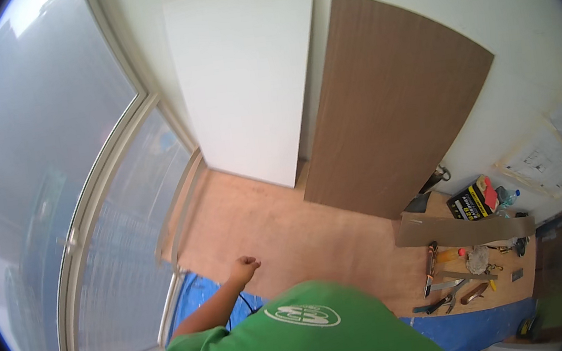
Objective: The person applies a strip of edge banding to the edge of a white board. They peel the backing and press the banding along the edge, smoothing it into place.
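My left hand [244, 269] is out in front of my body, above the light brown plywood sheet [259, 226]. Its fingers are curled in with the tips together. Whatever they may hold is too small to make out. A thin black cable [245, 303] shows just below the wrist, near a blue sheet [201, 294]. My right hand is out of the picture, and my green sleeve and shirt cover the lower middle.
A white panel [246, 82] and a brown wood-look panel [394, 100] lean against the wall. Pliers [454, 294], other hand tools and a brown strip [464, 229] lie at the right. Behind them stand a black and yellow can [470, 202] and a bottle [507, 198]. Glazed frames [119, 215] border the left.
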A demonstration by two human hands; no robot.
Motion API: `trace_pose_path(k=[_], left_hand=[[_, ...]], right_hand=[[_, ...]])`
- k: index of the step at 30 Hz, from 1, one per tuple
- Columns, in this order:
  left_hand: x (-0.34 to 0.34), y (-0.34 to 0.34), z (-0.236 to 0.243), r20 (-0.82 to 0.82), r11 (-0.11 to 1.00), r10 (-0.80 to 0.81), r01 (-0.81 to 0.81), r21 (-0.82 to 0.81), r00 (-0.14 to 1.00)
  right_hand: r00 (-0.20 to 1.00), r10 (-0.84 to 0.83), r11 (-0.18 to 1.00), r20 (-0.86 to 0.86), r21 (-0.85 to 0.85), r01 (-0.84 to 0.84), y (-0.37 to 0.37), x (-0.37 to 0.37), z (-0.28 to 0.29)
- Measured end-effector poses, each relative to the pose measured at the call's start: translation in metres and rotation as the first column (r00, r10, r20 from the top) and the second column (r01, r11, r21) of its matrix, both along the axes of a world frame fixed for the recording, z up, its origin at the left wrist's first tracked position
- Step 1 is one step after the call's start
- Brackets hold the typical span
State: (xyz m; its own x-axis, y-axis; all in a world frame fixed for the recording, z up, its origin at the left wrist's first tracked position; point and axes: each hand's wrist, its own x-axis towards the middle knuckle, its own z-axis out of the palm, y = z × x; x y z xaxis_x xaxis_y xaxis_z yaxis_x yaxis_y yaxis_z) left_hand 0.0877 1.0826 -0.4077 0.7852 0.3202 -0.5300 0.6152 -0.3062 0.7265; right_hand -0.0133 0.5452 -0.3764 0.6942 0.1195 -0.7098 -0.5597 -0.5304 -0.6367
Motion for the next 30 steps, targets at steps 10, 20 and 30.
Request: trace_pose_path(k=[10,20,30], left_hand=[[-0.016,-0.045,0.046,0.271,0.956,-0.283,0.249,0.153,0.920],[-0.109,-0.121,0.096,0.165,0.980,-0.173,0.154,0.122,0.971],[-0.111,-0.112,0.114,0.273,0.973,-0.191,0.145,0.178,0.943]], right_hand=[[0.943,-0.295,0.955,0.156,0.062,0.289,-0.034,0.068,-0.005],[0.989,-0.047,0.999,0.141,0.033,0.043,-0.065,0.073,-0.042],[0.982,0.145,0.978,0.122,0.135,-0.161,-0.024,0.064,-0.065]])
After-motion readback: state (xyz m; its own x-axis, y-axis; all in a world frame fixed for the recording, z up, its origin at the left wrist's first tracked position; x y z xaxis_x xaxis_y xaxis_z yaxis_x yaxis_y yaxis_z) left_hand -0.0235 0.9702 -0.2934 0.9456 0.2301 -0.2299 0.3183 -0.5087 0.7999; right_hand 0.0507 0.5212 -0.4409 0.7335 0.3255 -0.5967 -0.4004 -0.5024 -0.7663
